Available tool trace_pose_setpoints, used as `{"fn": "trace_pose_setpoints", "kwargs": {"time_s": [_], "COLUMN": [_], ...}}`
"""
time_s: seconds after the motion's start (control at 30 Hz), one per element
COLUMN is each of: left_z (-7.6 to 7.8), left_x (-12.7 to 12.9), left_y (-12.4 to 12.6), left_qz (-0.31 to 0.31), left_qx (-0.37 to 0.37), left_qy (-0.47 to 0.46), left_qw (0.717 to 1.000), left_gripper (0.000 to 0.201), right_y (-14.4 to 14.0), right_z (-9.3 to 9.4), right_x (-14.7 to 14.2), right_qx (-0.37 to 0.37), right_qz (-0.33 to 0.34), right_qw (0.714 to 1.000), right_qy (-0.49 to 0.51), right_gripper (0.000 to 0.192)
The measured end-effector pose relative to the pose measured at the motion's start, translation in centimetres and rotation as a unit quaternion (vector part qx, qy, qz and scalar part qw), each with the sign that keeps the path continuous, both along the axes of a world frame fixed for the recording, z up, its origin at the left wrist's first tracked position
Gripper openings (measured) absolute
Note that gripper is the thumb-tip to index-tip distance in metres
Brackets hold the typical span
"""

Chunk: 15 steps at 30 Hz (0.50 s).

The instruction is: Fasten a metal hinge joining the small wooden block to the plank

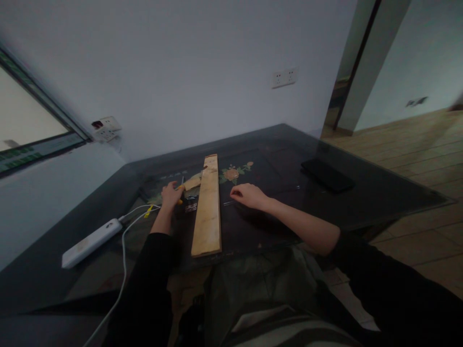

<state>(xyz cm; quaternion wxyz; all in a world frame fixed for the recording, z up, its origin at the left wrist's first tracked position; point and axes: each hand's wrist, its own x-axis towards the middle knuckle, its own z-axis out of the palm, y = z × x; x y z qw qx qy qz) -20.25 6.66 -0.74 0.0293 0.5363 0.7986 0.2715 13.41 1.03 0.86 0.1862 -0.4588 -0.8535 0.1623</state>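
Observation:
A long pale wooden board (pixel 208 217) lies lengthwise on the dark table (pixel 289 140), between my two hands. To its left, my left hand (pixel 171 194) has its fingers closed round what looks like a screwdriver (pixel 180 188) with a yellow and black handle and a thin metal shaft; the fingers cover part of it. Small metal hinges (pixel 191 207) and some loose thin metal pieces, perhaps screws (pixel 191 197), lie between that hand and the board. On the right, my right hand (pixel 249 196) hovers low over the table, fingertips pinched together; whatever they hold is too small to make out.
A white power strip (pixel 92 243) with white cables lies on the left of the table. A black phone-like slab (pixel 327 174) lies at the right. A torn brown piece (pixel 192 183) sits left of the board. The wall (pixel 202 77) rises behind the table's far edge.

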Motion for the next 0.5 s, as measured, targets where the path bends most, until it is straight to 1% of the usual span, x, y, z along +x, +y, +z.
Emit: {"fn": "trace_pose_setpoints", "kwargs": {"time_s": [0.07, 0.13, 0.2, 0.23, 0.27, 0.3, 0.37, 0.4, 0.43, 0.47, 0.5], "left_z": [0.6, 1.6, 3.0, 3.8, 4.6, 5.4, 6.4, 6.4, 6.2, 5.5, 4.5], "left_x": [0.5, 1.4, 2.9, 3.9, 5.0, 6.3, 9.0, 10.2, 11.3, 12.2, 12.8], "left_y": [-0.2, -0.5, -1.0, -1.5, -2.2, -3.2, -5.8, -7.4, -9.1, -10.9, -12.6], "left_qz": [-0.001, -0.017, -0.045, -0.071, -0.103, -0.151, -0.255, -0.304, -0.35, -0.392, -0.419], "left_qx": [0.013, 0.045, 0.087, 0.099, 0.108, 0.104, 0.062, 0.037, 0.022, 0.013, 0.004], "left_qy": [0.001, -0.002, -0.014, -0.024, -0.037, -0.048, -0.055, -0.043, -0.019, 0.014, 0.046], "left_qw": [1.0, 0.999, 0.995, 0.992, 0.988, 0.982, 0.963, 0.951, 0.936, 0.92, 0.907], "left_gripper": [0.05, 0.048, 0.046, 0.046, 0.046, 0.045, 0.043, 0.043, 0.042, 0.041, 0.041], "right_y": [0.1, 0.3, 0.4, 0.5, 0.5, 0.6, 0.7, 0.7, 0.7, 0.7, 0.6], "right_z": [-0.2, -0.3, -0.4, -0.5, -0.5, -0.5, -0.6, -0.6, -0.6, -0.6, -0.6], "right_x": [0.0, 0.0, 0.0, 0.0, 0.1, 0.1, 0.1, 0.1, 0.1, 0.1, 0.1], "right_qx": [0.002, 0.003, 0.002, 0.001, -0.001, -0.004, -0.006, -0.005, -0.003, -0.001, 0.002], "right_qz": [0.0, -0.001, -0.002, -0.002, -0.003, -0.005, -0.008, -0.008, -0.006, -0.005, -0.003], "right_qw": [1.0, 1.0, 1.0, 1.0, 1.0, 1.0, 1.0, 1.0, 1.0, 1.0, 1.0], "right_qy": [0.0, -0.001, -0.001, -0.001, 0.0, 0.002, 0.005, 0.007, 0.008, 0.008, 0.008], "right_gripper": [0.021, 0.021, 0.021, 0.021, 0.021, 0.021, 0.021, 0.021, 0.021, 0.021, 0.022]}}
